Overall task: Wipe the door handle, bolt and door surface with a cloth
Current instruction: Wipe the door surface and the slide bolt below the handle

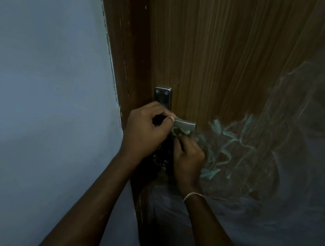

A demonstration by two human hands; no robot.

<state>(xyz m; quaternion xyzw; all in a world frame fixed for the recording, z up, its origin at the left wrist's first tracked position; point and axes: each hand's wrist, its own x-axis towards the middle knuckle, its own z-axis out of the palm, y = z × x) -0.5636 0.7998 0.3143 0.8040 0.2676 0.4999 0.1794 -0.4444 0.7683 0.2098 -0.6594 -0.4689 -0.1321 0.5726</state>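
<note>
Very dim all round, with much detail lost in shadow. Hardest to make out: the dark patch between and beneath the two hands, a few small glints in it, nothing clear enough to name. Hidden too: the inner end of the handle point(185, 124), covered by the left hand point(144, 133), only the squared metal tip sticking out to the right. Also partly covered by that hand: the metal plate point(162, 95), seen only as a top strip with two screws, close to the left edge of the wooden door point(215, 58).

Gripping the handle with the left hand, fingers point(159, 110) curled over the top, thumb pressed along the upper face near the tip. Just below the handle, the right hand point(189, 159), fingers curled tight and pinching a bunched bit of the cloth point(233, 151) right under the handle's tip, that bunch wedged between the fingers and the underside of the handle.

Spreading from that pinch away to the right across the door: the rest of the cloth, thin and see-through, marked with pale teal streaks, blurred at the edges and hard to trace. Lower limit lost in the bluish-grey at the bottom right.

On the right wrist, a thin chain bracelet point(193, 195). Left of the door, a dark brown frame point(128, 58), scuffed along its length, then a plain blue-grey wall point(42, 68). Both forearms bare, cut off at the bottom edge.
</note>
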